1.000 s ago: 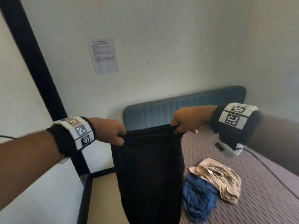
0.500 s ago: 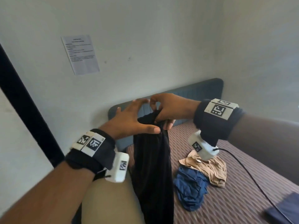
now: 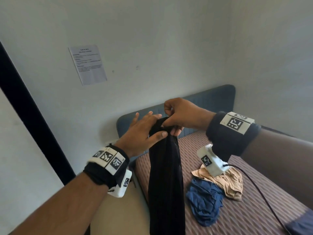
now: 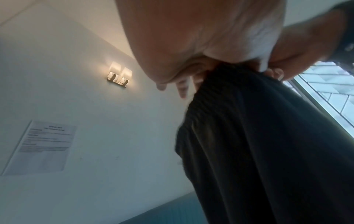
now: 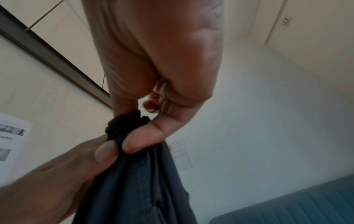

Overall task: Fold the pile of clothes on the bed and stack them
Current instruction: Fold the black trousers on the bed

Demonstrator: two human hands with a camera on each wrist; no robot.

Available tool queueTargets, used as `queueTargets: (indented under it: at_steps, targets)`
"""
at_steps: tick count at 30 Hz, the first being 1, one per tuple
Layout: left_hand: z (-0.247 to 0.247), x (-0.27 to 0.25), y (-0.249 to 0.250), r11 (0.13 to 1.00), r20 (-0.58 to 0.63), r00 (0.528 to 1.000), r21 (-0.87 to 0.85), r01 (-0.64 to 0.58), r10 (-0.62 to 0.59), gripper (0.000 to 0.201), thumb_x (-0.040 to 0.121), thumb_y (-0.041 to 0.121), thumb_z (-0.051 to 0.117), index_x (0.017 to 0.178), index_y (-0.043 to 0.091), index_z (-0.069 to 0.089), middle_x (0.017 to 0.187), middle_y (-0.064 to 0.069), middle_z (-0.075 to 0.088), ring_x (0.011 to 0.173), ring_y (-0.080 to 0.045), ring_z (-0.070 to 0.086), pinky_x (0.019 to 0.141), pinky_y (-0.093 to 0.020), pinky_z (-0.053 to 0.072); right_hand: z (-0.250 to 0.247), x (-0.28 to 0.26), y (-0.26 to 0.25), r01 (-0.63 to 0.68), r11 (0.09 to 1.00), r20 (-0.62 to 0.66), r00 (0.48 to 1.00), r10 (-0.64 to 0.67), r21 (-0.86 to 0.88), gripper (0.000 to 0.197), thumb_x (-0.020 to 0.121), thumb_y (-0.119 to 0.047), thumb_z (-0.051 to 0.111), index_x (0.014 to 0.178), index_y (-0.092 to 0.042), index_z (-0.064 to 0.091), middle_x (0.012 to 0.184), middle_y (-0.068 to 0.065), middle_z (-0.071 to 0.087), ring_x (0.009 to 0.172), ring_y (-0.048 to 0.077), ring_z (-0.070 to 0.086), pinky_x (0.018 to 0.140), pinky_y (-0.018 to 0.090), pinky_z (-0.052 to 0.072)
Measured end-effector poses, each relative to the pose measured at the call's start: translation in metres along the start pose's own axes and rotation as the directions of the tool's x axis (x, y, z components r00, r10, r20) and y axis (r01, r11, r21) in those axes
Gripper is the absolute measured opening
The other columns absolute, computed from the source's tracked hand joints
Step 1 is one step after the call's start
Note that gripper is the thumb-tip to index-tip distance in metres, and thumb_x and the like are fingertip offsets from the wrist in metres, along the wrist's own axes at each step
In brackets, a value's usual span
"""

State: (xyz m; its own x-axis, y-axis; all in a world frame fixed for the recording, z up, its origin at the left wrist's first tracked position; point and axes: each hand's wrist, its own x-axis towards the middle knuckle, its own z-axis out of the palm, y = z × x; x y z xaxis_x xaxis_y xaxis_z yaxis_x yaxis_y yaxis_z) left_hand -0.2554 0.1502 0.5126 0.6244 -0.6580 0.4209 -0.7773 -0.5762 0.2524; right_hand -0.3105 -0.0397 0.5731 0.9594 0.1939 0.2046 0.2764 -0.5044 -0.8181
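Observation:
A long black garment (image 3: pixel 166 175) hangs doubled lengthwise over the bed's left edge. My right hand (image 3: pixel 169 123) pinches its bunched top edge; the right wrist view shows the fingers (image 5: pixel 139 144) clamped on the dark cloth (image 5: pixel 138 189). My left hand (image 3: pixel 152 124) is right beside it, fingers straight and spread behind the top. Its thumb (image 3: pixel 162 134) lies across the front of the fabric. In the left wrist view the cloth (image 4: pixel 268 151) drops from under the palm. A crumpled blue garment (image 3: pixel 205 200) and a beige one (image 3: pixel 228 184) lie on the bed.
The bed (image 3: pixel 245 217) has a striped brown cover and a blue padded headboard (image 3: pixel 211 99) against the wall. A dark blue folded piece (image 3: pixel 301 226) lies at the bottom right. A black cable (image 3: pixel 264 197) runs from my right wrist across the cover. A black post (image 3: pixel 33 116) stands at left.
One second ago both hands held the garment's top edge stretched wide. They have come together, the garment now hangs doubled, and the left hand's fingers have straightened while the right pinches both ends.

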Motion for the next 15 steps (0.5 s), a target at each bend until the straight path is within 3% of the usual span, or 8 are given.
queueTargets:
  at_steps: [2,3,5,7,9,12,13,15]
  targets:
    - [0.006,-0.007,0.0,0.996,-0.107,0.992,0.068,-0.055,0.062,0.065,0.093,0.063,0.031,0.13,0.014,0.05,0.131,-0.002,0.057,0.137,-0.013,0.038,0.123,-0.04,0.009,0.005,0.0,0.001,0.02,1.0,-0.048,0.999,-0.019,0.018,0.032,0.081,-0.001,0.074,0.079,-0.011,0.043,0.06,0.009,0.059,0.054,0.026,0.067,0.047,0.027,0.054]
    - [0.006,-0.009,0.001,0.997,-0.152,0.986,0.023,-0.068,0.07,0.057,0.094,0.059,0.032,0.119,0.012,0.053,0.116,-0.002,0.06,0.12,-0.012,0.048,0.117,-0.037,0.022,0.007,0.0,0.001,0.032,0.999,-0.058,0.998,-0.029,0.042,0.031,0.082,-0.006,0.075,0.08,-0.011,0.044,0.062,0.011,0.06,0.054,0.024,0.067,0.048,0.027,0.055]
    - [0.001,-0.012,0.001,0.993,-0.227,0.973,-0.106,-0.057,0.031,0.042,0.094,0.054,0.036,0.103,0.016,0.05,0.095,0.001,0.058,0.089,-0.012,0.052,0.089,-0.033,0.042,0.01,-0.002,-0.001,0.046,0.987,-0.056,0.998,-0.038,0.151,0.027,0.087,-0.021,0.074,0.085,-0.009,0.049,0.072,0.016,0.065,0.055,0.021,0.064,0.051,0.026,0.055]
    - [-0.009,-0.014,0.001,0.991,-0.283,0.959,-0.13,-0.033,-0.006,0.039,0.093,0.053,0.037,0.103,0.018,0.049,0.091,0.003,0.06,0.081,-0.014,0.055,0.074,-0.035,0.045,0.011,-0.005,0.002,0.064,0.979,-0.067,0.996,-0.052,0.196,0.029,0.091,-0.035,0.068,0.092,-0.011,0.052,0.082,0.013,0.066,0.06,0.016,0.059,0.055,0.025,0.052]
    - [-0.025,-0.012,-0.002,0.999,-0.36,0.932,-0.012,-0.03,0.024,0.04,0.093,0.052,0.038,0.107,0.017,0.05,0.094,0.003,0.062,0.081,-0.017,0.058,0.07,-0.035,0.046,0.018,-0.011,0.012,0.1,0.983,-0.078,0.993,-0.089,0.154,0.027,0.089,-0.033,0.07,0.088,-0.014,0.05,0.08,0.005,0.057,0.065,0.012,0.053,0.062,0.028,0.048]
    - [-0.061,-0.003,-0.001,0.967,-0.444,0.885,0.253,-0.024,0.138,0.035,0.096,0.05,0.038,0.109,0.02,0.049,0.096,0.001,0.064,0.081,-0.023,0.061,0.065,-0.031,0.044,0.047,-0.018,0.04,0.083,0.969,0.014,0.996,-0.089,0.231,0.029,0.082,-0.012,0.076,0.09,-0.001,0.05,0.093,0.023,0.061,0.087,0.034,0.063,0.088,0.047,0.056]
    - [-0.077,0.0,0.0,0.944,-0.454,0.873,0.33,-0.02,0.177,0.035,0.097,0.05,0.038,0.109,0.019,0.05,0.096,0.0,0.065,0.08,-0.025,0.062,0.064,-0.031,0.045,0.06,-0.018,0.046,0.083,0.964,0.017,0.996,-0.09,0.252,0.032,0.08,-0.009,0.077,0.093,0.003,0.051,0.101,0.027,0.061,0.098,0.04,0.062,0.092,0.055,0.052]
    - [-0.108,0.008,0.003,0.895,-0.465,0.851,0.446,-0.015,0.246,0.039,0.098,0.049,0.039,0.108,0.014,0.054,0.092,-0.003,0.065,0.077,-0.028,0.063,0.06,-0.034,0.047,0.084,-0.012,0.054,0.128,0.954,-0.071,0.991,-0.112,0.27,0.029,0.077,-0.008,0.078,0.09,-0.004,0.053,0.098,0.023,0.062,0.095,0.041,0.061,0.086,0.062,0.05]
